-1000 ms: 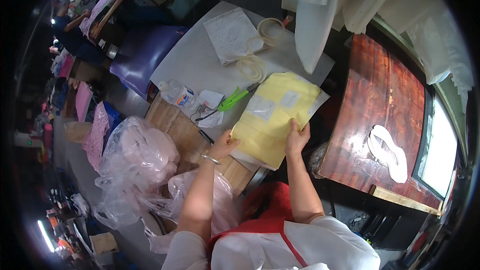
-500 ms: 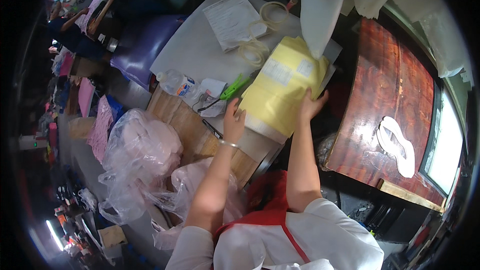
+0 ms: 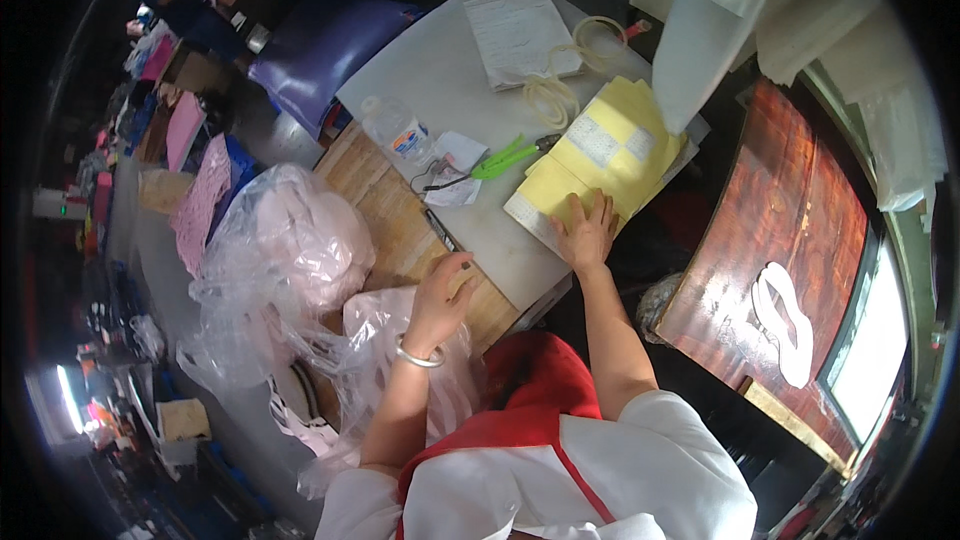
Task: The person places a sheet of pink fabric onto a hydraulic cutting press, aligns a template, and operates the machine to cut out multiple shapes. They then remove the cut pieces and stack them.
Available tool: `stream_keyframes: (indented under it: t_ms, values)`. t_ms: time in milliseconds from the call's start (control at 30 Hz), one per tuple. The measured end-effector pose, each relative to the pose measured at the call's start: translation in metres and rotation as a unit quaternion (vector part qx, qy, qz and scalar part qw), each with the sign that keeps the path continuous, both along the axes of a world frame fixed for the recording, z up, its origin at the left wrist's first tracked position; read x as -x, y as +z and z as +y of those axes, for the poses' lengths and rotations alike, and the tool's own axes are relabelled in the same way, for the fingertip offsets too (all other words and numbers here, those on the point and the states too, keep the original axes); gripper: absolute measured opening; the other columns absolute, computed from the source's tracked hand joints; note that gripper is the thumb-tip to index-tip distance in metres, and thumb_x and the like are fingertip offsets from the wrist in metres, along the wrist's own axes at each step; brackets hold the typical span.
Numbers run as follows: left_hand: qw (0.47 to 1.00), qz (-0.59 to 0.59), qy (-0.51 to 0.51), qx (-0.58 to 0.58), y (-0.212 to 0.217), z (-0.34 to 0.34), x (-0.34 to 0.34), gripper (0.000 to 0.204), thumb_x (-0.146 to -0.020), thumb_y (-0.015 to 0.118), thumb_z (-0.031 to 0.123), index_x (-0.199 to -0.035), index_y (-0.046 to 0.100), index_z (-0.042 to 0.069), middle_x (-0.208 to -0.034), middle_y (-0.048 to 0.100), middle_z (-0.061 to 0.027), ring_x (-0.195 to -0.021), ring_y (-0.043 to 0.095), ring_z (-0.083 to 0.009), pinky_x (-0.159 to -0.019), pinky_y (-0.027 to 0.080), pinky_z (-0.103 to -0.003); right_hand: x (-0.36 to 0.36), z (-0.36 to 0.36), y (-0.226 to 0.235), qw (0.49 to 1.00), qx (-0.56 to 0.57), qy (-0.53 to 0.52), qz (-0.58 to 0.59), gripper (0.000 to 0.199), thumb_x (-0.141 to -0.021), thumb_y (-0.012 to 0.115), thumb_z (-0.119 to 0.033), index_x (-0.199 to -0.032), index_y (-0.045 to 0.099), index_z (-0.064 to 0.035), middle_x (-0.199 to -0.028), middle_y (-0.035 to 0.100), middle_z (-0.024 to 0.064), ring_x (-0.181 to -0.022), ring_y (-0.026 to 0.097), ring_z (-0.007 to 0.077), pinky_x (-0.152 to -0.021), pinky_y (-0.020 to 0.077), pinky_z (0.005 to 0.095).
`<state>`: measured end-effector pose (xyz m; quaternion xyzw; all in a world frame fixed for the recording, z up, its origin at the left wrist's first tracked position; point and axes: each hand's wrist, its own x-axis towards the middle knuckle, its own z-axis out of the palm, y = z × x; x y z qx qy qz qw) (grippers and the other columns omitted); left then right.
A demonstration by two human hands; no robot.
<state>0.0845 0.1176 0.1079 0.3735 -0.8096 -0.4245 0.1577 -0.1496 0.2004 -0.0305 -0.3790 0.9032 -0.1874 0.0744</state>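
My right hand (image 3: 588, 231) lies on the near end of a stack of yellow sheets (image 3: 568, 172) with white printed labels, its fingers spread. The stack rests on a grey-white work surface (image 3: 480, 215). My left hand (image 3: 442, 292), with a bangle at the wrist, hovers over the wooden near edge. Its fingers are loosely bent and apart, with nothing seen in them. Just beyond it lies a dark pen (image 3: 440, 232). Bright green snips (image 3: 505, 159) lie left of the stack, beside a clear plastic bottle (image 3: 396, 128) and a crumpled white paper (image 3: 458, 162).
A printed sheet pad (image 3: 520, 35) and rolls of pale tape (image 3: 551, 100) lie farther back. Clear bags with pink contents (image 3: 305, 230) crowd the left. On the right, a glossy red-brown board (image 3: 735, 230) carries white insole-shaped pieces (image 3: 785, 325). Plastic sheeting (image 3: 690, 50) hangs at upper right.
My left hand has drawn back from the yellow stack toward me. My right hand has moved from the stack's right side onto its near end. The view has shifted.
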Motion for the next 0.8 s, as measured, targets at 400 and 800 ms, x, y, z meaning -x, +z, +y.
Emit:
stream_keyframes:
  t_ms: [400,800]
  values:
    - [1.0,0.0,0.008,0.012,0.041,0.04,-0.053,0.034,-0.081,0.062,0.002,-0.115,0.058,0.003,-0.109,0.06,-0.0144,-0.095,0.064,-0.0253,-0.082,0.05,-0.033,0.012,-0.004,-0.02,0.981,0.146,-0.01,0.125,0.023,-0.084,0.063,-0.021,-0.103,0.067,-0.0089,-0.116,0.059,0.0124,-0.108,0.054,0.0343,-0.087,0.0467,0.0465]
    - [0.982,-0.162,0.076,0.053,-0.149,-0.068,0.166,0.021,-0.083,0.061,0.019,-0.099,0.062,0.005,-0.089,0.063,-0.0226,-0.088,0.06,-0.0388,-0.081,0.048,-0.045,0.022,-0.009,0.001,0.975,0.194,-0.111,-0.011,0.015,-0.086,0.061,-0.017,-0.086,0.067,-0.003,-0.078,0.062,0.0153,-0.075,0.06,0.0346,-0.069,0.048,0.0415]
